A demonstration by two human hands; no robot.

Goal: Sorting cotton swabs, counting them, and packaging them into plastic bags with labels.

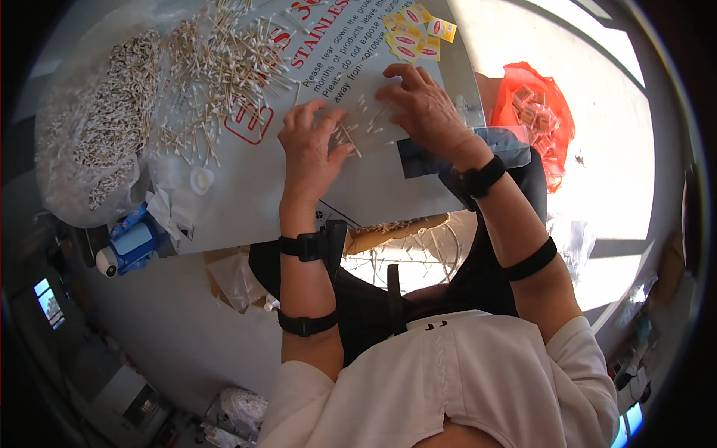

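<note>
Loose cotton swabs [349, 140] lie scattered on the grey printed tabletop [261, 201] between my hands. My left hand [308, 149] hovers at their left side, fingers apart and curved, its thumb close to a few swabs. On their right, my right hand [427, 108] has its fingers spread and bent over the surface; nothing shows in its grasp. A clear plastic sleeve or bag [508, 145] lies under my right wrist at the table's edge, beside a dark flat patch. Small yellow-and-white cards [409, 33] are spread beyond my right hand.
A large heap of swabs [228, 56] covers the far left, next to a clear bag [112, 119] full of swabs. A blue-and-white bottle-like item [131, 243] sits at the left corner. Right of the table, a red bag [549, 142] holds small orange-and-white packs.
</note>
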